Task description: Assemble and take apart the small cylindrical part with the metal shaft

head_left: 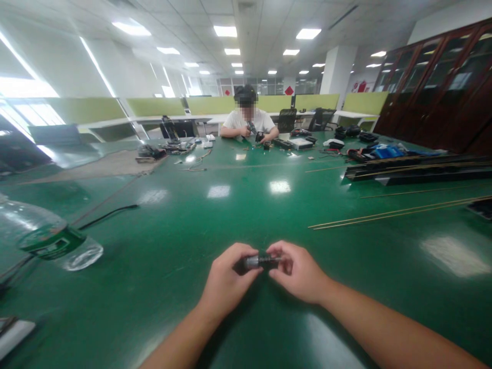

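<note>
Between both hands, just above the near part of the green table (184, 307), lies a small dark cylindrical part (263, 260) with a silvery grey section at its left and a ribbed or threaded-looking middle. Its exact kind is too small and blurred to make out. My left hand (230, 277) pinches the grey end between thumb and fingers. From the other side, my right hand (298, 269) has its thumb and fingers closed around the dark right end. The part points roughly left to right, and its ends are partly hidden by my fingers.
A clear plastic bottle (57, 238) with a green label is at the left, near a black cable (109, 215). Thin brass-coloured rods (384, 217) and black channels (423, 169) lie at the right. Across the table a person (249, 123) handles a dark tool among scattered parts.
</note>
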{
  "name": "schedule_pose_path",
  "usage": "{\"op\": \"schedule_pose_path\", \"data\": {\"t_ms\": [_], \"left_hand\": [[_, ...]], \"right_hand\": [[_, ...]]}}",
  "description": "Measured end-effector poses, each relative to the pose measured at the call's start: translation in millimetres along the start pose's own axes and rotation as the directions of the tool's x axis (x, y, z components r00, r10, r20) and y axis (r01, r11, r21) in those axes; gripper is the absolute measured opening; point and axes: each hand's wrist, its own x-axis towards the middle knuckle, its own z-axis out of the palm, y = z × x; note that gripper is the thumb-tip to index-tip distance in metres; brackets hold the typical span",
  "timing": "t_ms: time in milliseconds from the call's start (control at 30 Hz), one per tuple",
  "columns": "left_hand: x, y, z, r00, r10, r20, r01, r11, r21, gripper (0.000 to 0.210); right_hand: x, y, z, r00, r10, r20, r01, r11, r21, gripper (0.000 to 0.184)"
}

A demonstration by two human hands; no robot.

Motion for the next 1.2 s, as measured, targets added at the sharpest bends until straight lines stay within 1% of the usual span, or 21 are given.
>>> {"op": "schedule_pose_path", "data": {"t_ms": [133, 367, 633, 867, 1067, 1200], "left_hand": [[0.1, 3.1, 2.2, 1.0, 0.001, 0.027, -0.001, 1.0, -0.023, 0.019], [0.1, 2.1, 5.9, 0.998, 0.016, 0.058, -0.013, 0.999, -0.045, 0.019], [-1.7, 2.1, 6.1, 0.998, -0.017, 0.068, 0.018, 1.0, -0.006, 0.02], [-2.7, 3.4, 6.8, 0.998, -0.03, 0.061, 0.029, 1.0, 0.011, 0.02], [-3.6, 1.6, 7.0, 0.998, -0.041, 0.057, 0.04, 0.999, 0.01, 0.02], [-4.3, 1.6, 6.8, 0.998, -0.041, 0.052, 0.041, 0.999, 0.013, 0.02]], "right_hand": [[0.0, 0.7, 0.4, 1.0, -0.026, -0.004, 0.026, 1.0, -0.008, 0.032], [-0.2, -4.7, -3.3, 0.996, -0.091, 0.012, 0.092, 0.991, -0.099, 0.027], [1.7, -7.4, -4.7, 0.996, -0.085, 0.015, 0.086, 0.992, -0.091, 0.023], [1.9, -7.2, -4.7, 0.996, -0.089, 0.011, 0.089, 0.991, -0.099, 0.026], [2.1, -8.6, -5.4, 0.998, -0.064, 0.011, 0.065, 0.993, -0.101, 0.027], [2.9, -7.9, -4.8, 0.999, -0.05, 0.0, 0.05, 0.994, -0.095, 0.024]]}}
